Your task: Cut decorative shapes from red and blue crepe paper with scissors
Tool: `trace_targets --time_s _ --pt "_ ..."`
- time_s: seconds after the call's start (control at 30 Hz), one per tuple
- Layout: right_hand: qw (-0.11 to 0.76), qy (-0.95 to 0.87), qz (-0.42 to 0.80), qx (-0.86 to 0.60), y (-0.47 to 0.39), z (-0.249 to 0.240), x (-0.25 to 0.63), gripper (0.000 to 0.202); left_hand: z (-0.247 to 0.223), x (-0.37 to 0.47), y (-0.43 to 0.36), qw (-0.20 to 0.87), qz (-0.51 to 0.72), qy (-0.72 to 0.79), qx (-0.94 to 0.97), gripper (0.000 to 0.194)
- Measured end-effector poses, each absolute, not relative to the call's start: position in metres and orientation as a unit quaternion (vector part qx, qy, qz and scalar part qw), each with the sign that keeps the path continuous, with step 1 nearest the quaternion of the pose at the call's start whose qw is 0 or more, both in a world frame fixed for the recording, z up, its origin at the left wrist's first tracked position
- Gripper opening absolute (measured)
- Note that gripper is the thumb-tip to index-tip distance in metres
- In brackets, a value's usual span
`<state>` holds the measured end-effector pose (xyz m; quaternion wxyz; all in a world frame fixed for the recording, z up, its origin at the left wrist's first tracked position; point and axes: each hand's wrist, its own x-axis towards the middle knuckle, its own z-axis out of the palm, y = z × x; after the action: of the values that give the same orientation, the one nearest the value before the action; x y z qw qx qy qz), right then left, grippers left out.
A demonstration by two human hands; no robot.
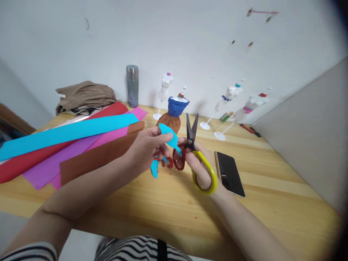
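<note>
Pinched between thumb and fingers of my left hand is a small cut piece of light blue paper, pointed at its lower end. My right hand has its thumb and fingers through the handles of a pair of scissors, one handle yellow and one red. The blades point away from me and stand slightly apart. The blue piece lies beside the scissors' pivot, not between the blades. Beneath my hands, light blue scraps and red scraps lie on the wooden table.
Coloured sheets lie stacked at left, with folded brown cloth behind. A thermos stands near the wall. Several small white mannequins stand at the back, one wearing a blue and brown dress. A phone lies at right.
</note>
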<state>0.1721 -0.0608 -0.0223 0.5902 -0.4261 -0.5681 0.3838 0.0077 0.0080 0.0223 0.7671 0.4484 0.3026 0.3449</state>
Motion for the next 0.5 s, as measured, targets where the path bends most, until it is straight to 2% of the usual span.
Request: trace_targets --time_s 0.17,0.3,0.5 --pt "0.563 -0.614 0.379 -0.403 -0.060 -0.041 0.174 0.053 0.024 0.007 0.010 0.740 0.384 0.325 0.446 0.021" --pt "0.515 -0.654 0.343 -0.436 -0.062 -0.045 0.172 0.058 0.025 0.008 0.012 0.729 0.390 0.346 0.444 0.023" --pt "0.494 -0.669 0.327 -0.450 -0.060 -0.043 0.168 0.067 0.024 0.012 0.010 0.742 0.384 0.356 0.419 0.025"
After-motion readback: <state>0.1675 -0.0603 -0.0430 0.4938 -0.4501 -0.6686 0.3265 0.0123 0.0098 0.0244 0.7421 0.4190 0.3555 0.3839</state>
